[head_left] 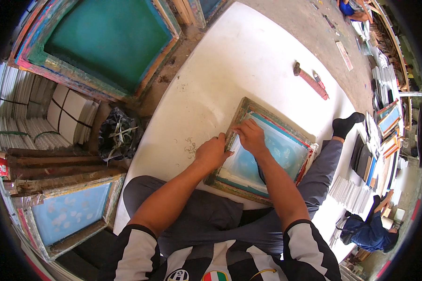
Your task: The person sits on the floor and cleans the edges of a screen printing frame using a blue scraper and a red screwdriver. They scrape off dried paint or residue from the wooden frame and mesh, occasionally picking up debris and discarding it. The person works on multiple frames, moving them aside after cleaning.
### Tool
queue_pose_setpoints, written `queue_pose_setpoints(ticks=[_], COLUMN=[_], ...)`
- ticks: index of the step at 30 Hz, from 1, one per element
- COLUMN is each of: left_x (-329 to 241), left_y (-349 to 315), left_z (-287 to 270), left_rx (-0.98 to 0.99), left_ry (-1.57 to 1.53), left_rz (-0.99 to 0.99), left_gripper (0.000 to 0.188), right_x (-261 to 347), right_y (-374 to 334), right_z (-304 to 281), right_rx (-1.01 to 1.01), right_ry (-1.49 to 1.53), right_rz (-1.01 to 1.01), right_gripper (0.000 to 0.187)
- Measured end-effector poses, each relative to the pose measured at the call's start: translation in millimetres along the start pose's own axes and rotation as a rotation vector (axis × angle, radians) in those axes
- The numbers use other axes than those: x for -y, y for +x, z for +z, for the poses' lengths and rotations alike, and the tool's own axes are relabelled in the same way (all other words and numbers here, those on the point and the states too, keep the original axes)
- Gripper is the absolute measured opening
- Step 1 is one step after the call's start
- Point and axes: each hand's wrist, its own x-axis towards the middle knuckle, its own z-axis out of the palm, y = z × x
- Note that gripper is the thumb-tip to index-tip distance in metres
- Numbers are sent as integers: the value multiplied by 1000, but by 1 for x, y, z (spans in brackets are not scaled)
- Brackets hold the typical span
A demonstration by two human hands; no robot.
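Note:
A wooden screen-printing frame (243,108) with blue mesh (239,161) and pale leaf-like marks lies tilted on the white surface between my legs. My left hand (213,152) is curled over the frame's left edge, its thumb on the inner side. Just beyond it, my right hand (251,137) pinches at the same edge, by the mesh border. Whatever sits between its fingertips is too small to make out. My right forearm covers part of the mesh, and a dark curved thing shows beside it.
Dark shavings (190,147) lie left of the frame. Farther off are a reddish-brown bar (311,82) and a small red-and-white object (318,79). A large green screen (110,42), tied white stacks (70,112), a black bag (118,133) and another screen (70,213) stand left. Other people (373,232) sit right.

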Motion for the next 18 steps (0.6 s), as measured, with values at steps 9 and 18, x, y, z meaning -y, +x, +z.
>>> queue_pose_setpoints(ticks=[9, 18], left_x=[2, 1], left_y=[2, 1], left_z=[1, 5], left_rx=[-27, -74], left_ry=[-20, -36], left_rz=[15, 17], left_gripper=[57, 55], right_x=[-23, -26], right_y=[48, 55], right_z=[-23, -23], right_rx=[-171, -278], right_ry=[175, 790], right_rz=[430, 827], right_gripper=[13, 26])
